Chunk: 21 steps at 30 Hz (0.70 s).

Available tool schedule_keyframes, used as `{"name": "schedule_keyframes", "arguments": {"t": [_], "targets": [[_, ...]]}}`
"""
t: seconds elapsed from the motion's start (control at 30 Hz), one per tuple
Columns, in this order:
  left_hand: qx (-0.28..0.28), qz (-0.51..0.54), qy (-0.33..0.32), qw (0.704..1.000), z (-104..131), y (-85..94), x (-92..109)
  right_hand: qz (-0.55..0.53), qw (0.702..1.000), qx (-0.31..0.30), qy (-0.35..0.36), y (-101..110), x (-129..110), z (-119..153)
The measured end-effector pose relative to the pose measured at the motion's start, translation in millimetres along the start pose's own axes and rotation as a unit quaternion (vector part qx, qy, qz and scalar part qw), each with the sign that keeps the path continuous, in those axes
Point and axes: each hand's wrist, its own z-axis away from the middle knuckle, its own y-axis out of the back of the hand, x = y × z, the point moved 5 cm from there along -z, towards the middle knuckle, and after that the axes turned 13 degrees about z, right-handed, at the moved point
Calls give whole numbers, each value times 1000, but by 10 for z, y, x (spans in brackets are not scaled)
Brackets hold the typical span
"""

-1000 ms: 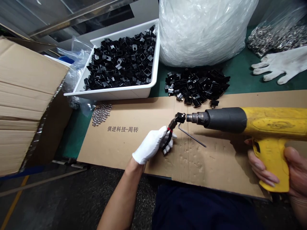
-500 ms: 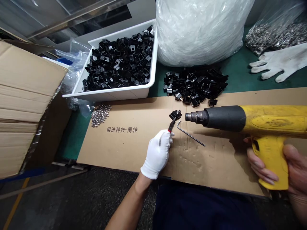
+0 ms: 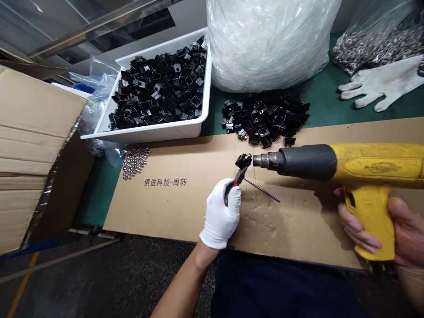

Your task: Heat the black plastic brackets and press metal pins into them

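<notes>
My left hand (image 3: pixel 221 214), in a white glove, is closed around pliers (image 3: pixel 240 177) with a bit of red on the handle. The jaws of the pliers grip a small black plastic part (image 3: pixel 243 160) with a metal piece on it. Bare and closed on the grip, my right hand (image 3: pixel 361 227) holds a yellow heat gun (image 3: pixel 374 165) level. Its stepped metal nozzle (image 3: pixel 266 160) points left, a small gap from the black part. Below the nozzle a hex key (image 3: pixel 263 191) lies on the cardboard sheet (image 3: pixel 185 207), its short end hidden by the pliers.
A white bin (image 3: pixel 149 134) full of black parts stands at the back left, with a pile of black parts (image 3: pixel 265 117) to its right. Small metal pieces (image 3: pixel 135 162) lie on the cardboard's left. Behind are a large plastic bag (image 3: pixel 268 44), a white glove (image 3: pixel 380 86) and bagged metal rings (image 3: pixel 371 51).
My left hand has turned the pliers, so the black part is tilted differently and sits closer to the nozzle. The heat gun stays nearly in place; the whole view has shifted slightly.
</notes>
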Motion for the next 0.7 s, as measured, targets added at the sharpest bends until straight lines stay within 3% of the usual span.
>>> {"name": "schedule_keyframes", "arguments": {"t": [0.7], "targets": [[25,-17,-25,999,-25,-51,-35,-28,999,15,-13,29,22,-14]]}}
